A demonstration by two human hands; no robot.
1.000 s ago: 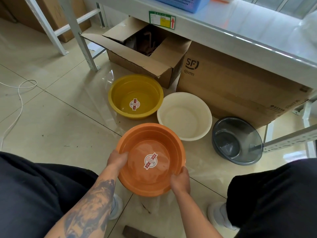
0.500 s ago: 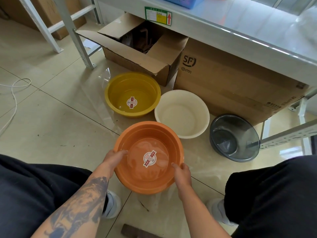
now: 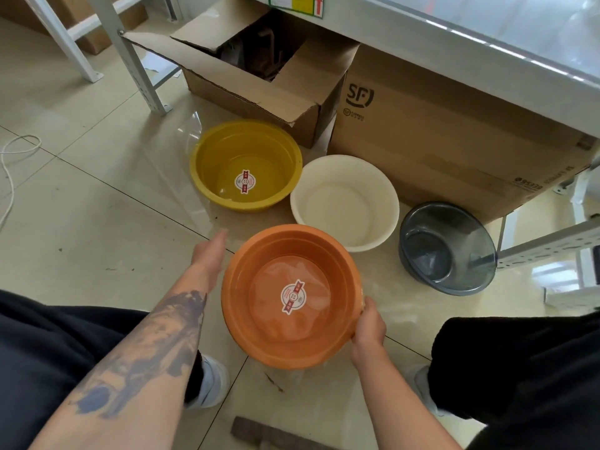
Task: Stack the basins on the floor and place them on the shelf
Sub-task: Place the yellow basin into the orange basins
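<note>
My right hand (image 3: 368, 323) grips the near rim of the orange basin (image 3: 292, 295), which I hold tilted above the floor (image 3: 81, 206). My left hand (image 3: 209, 251) is off it, fingers loosely extended and empty, reaching toward the yellow basin (image 3: 245, 165). I judge the stacking has barely begun; next I need to nest these two, with the white basin (image 3: 344, 203) and grey basin (image 3: 448, 248) waiting beside.
</note>
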